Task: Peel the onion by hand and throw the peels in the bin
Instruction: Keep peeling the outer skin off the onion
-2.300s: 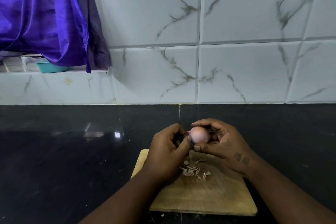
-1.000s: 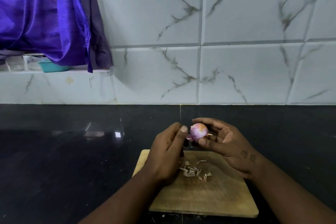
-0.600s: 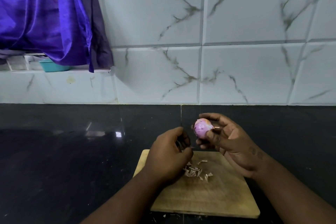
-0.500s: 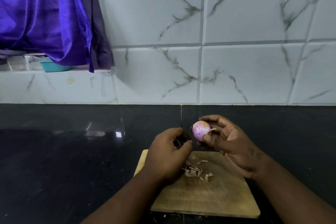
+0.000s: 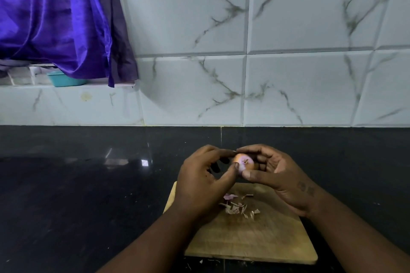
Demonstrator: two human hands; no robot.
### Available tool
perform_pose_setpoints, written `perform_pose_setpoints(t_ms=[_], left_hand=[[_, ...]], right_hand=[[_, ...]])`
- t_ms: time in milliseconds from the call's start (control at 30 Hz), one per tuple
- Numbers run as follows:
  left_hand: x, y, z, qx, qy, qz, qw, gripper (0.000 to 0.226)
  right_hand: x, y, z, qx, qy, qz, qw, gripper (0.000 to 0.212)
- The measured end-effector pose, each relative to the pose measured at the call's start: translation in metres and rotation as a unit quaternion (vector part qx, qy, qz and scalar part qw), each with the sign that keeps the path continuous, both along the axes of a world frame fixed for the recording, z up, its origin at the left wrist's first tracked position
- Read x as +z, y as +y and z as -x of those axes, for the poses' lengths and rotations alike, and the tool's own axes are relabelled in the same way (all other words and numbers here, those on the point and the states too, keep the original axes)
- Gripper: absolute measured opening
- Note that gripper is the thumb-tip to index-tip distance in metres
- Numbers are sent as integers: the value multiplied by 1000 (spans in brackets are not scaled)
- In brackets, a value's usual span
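Observation:
A small pink onion (image 5: 244, 162) is held above the far edge of a wooden cutting board (image 5: 255, 239). My right hand (image 5: 279, 175) grips it between thumb and fingers. My left hand (image 5: 204, 182) touches the onion's left side with thumb and fingertips. A little heap of dry onion peels (image 5: 238, 206) lies on the board under my hands. No bin is in view.
The board sits on a glossy black counter (image 5: 88, 195) backed by a white marble-tiled wall (image 5: 288, 84). A purple cloth (image 5: 55, 17) hangs at the upper left over a ledge with a teal container (image 5: 64, 78). A few peel scraps lie at the counter's near edge.
My left hand dropped a peel onto the board, then rose back to the onion. My right hand turned the onion and lowered it slightly.

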State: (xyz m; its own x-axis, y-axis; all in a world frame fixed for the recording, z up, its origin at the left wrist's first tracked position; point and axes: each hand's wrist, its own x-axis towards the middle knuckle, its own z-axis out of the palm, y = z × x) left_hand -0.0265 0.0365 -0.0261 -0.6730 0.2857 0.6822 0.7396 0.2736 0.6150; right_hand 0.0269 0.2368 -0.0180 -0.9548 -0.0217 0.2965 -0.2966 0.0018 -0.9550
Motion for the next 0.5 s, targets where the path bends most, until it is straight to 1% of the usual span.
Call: perform_pose_setpoints(t_ms=[100, 200, 233, 300, 367, 433, 500], left_hand=[[1, -1, 0, -13, -15, -7, 1000, 32], [1, -1, 2, -26, -49, -31, 998, 17], [1, -1, 3, -25, -60, -41, 997, 16], [0, -1, 4, -20, -69, -51, 996, 23], [0, -1, 4, -33, -77, -51, 995, 20], [-1, -1, 2, -45, -77, -44, 995, 15], [-2, 0, 1, -41, -76, -39, 996, 15]], right_hand=[[0, 2, 0, -9, 11, -24, 1000, 42], [0, 2, 0, -21, 19, -20, 999, 46], [1, 2, 0, -24, 20, -18, 999, 47], [2, 2, 0, -23, 21, -29, 999, 49], [2, 4, 0, -23, 23, -38, 999, 50], [2, 5, 0, -25, 22, -26, 999, 49], [2, 5, -1, -25, 25, -23, 999, 49]])
